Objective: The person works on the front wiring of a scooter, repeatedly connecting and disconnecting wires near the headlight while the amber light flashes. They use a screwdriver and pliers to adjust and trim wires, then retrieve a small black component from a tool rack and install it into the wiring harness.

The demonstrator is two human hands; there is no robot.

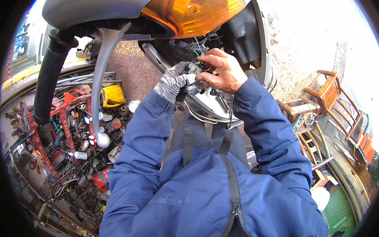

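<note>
While one housing stands opened under one orange lamp, upper centre of the frame, its wiring exposed and reassembly seemingly undone, my gloved left hand pinches one pale connector just below, and my bare right hand, half-curled, meets it, hold unclear.

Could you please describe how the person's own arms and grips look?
The left sleeve and right sleeve are long, dark blue and plain. The left grip wears a mottled grey knitted glove; the right grip has no glove.
</note>
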